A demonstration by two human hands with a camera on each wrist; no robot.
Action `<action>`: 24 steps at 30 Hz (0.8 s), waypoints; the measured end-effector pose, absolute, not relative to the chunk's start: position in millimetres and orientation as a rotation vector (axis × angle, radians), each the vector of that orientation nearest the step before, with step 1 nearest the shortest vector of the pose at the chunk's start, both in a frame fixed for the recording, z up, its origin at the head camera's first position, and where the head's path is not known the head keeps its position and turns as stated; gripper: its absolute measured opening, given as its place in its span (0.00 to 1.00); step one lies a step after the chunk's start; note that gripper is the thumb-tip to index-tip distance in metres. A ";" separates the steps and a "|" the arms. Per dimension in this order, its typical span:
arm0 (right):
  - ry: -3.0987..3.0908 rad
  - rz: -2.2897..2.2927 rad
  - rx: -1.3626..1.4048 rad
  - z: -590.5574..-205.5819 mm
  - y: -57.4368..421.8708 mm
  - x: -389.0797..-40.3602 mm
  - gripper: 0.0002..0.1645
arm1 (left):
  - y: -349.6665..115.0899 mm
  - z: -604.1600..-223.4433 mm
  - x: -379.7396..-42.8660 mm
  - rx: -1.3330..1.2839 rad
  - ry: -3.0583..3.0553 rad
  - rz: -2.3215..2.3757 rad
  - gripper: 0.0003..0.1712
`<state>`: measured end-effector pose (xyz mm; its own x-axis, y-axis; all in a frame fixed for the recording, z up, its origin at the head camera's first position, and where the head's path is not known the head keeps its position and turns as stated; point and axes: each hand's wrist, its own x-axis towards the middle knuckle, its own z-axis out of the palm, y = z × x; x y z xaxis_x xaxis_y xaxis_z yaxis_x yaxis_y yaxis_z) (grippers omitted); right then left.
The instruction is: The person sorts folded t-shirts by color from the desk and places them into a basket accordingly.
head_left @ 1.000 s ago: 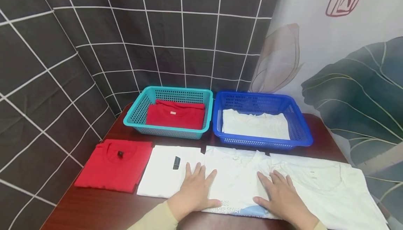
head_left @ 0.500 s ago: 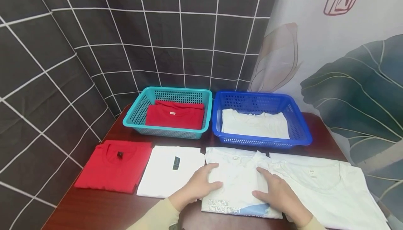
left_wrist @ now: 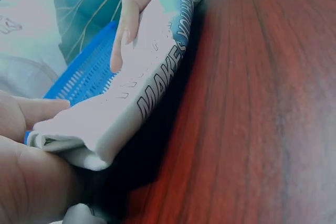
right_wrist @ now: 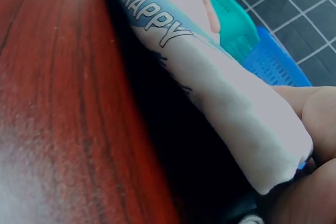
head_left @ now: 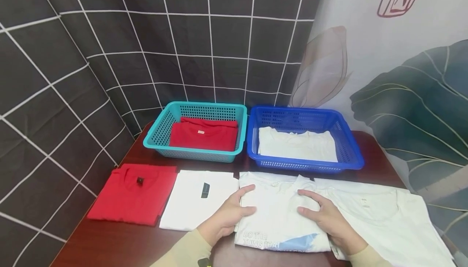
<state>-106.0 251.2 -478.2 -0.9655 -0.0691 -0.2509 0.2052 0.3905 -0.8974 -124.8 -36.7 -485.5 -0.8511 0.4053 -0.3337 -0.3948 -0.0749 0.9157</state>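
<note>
A folded white T-shirt (head_left: 278,214) with lettering and a blue patch lies between both hands at the front of the table. My left hand (head_left: 229,214) grips its left side, and my right hand (head_left: 330,218) grips the opposite side. In the head view the thumb and index finger of each hand lie on top; the other fingers are largely hidden. Dark shadow shows under the T-shirt's front edge (left_wrist: 163,85) in the left wrist view, and this edge seems raised off the wood. Likewise, the right wrist view shows shadow beneath the folded edge (right_wrist: 247,140).
A white T-shirt (head_left: 186,214) with a dark label and a red T-shirt (head_left: 135,202) lie folded to the left. Another white T-shirt (head_left: 398,230) lies right. Behind stand a teal basket (head_left: 197,154) holding red clothing and a blue basket (head_left: 296,164) holding white clothing.
Both hands lay spread flat on the white T-shirts earlier. They have since moved to the printed T-shirt's two sides and taken hold of it. The other clothes and baskets stay put.
</note>
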 end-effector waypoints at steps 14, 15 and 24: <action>2.650 -1.418 0.162 -455.0 253.2 -90.4 0.43 | -48.1 -464.4 -120.8 0.127 1.825 1.967 0.39; 2.646 -1.414 0.172 -450.5 253.1 -88.3 0.44 | -49.6 -460.7 -119.3 0.149 1.821 1.976 0.39; 2.729 -1.447 0.145 -410.3 251.3 -70.4 0.41 | -60.2 -422.3 -108.0 0.352 1.855 2.015 0.41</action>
